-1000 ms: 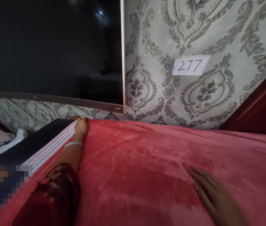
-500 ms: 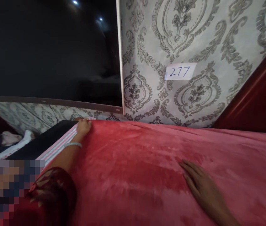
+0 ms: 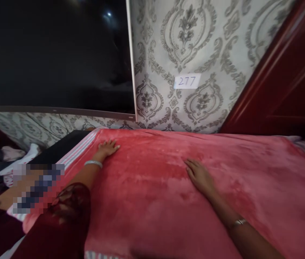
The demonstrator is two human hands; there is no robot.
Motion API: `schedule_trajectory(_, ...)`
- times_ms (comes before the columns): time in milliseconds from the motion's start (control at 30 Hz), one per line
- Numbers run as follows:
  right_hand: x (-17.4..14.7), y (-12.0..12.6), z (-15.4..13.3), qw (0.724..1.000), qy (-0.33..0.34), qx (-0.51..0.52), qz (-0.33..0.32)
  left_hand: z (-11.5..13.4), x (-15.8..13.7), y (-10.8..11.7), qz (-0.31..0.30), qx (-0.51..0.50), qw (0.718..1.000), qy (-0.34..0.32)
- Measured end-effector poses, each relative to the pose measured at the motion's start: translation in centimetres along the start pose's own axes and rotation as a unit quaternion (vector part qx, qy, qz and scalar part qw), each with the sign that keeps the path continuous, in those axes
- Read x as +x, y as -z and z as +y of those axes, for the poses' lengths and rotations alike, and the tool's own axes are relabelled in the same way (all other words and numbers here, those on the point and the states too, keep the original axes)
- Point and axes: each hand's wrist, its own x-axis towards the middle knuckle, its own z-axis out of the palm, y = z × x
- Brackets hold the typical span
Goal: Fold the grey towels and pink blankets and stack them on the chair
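A pinkish-red plush blanket (image 3: 147,201) with a striped border lies spread flat over a raised surface in front of me. My left hand (image 3: 109,147) rests palm down on it near the far left corner, fingers spread, with a bangle at the wrist. Farther right, my right hand (image 3: 199,176) lies flat on the blanket's middle with its fingers stretched out; this wrist also carries a bracelet. Neither hand grips the cloth. The striped border (image 3: 73,154) runs along the left side, and part of it shows at the near edge.
A large dark television screen (image 3: 55,54) hangs at the upper left. A paper label reading 277 (image 3: 187,81) is stuck on the patterned wallpaper. Dark red glossy wood (image 3: 284,82) stands at the right. Left of the blanket is a black surface (image 3: 60,147); a patch there is pixelated.
My left hand has left the far left edge and moved right onto the blanket. My view has shifted, showing more of the blanket's right and near ends. My right hand stays flat.
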Motion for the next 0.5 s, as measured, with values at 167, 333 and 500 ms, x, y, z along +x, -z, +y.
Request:
schedule_trajectory(167, 0.5, 1.0, -0.8, 0.996, -0.028, -0.008, -0.079, 7.0, -4.1, -1.8, -0.002, -0.015, 0.992, -0.127)
schedule_trajectory(333, -1.6, 3.4, -0.5, 0.980, -0.095, -0.073, -0.157, 11.4, -8.9, -4.7, -0.014, -0.023, 0.975, -0.222)
schedule_trajectory(500, -6.0, 6.2, 2.5, 0.975, -0.119, -0.119, -0.148, 11.7, -9.1, -4.5, -0.013, -0.038, 0.978, -0.207)
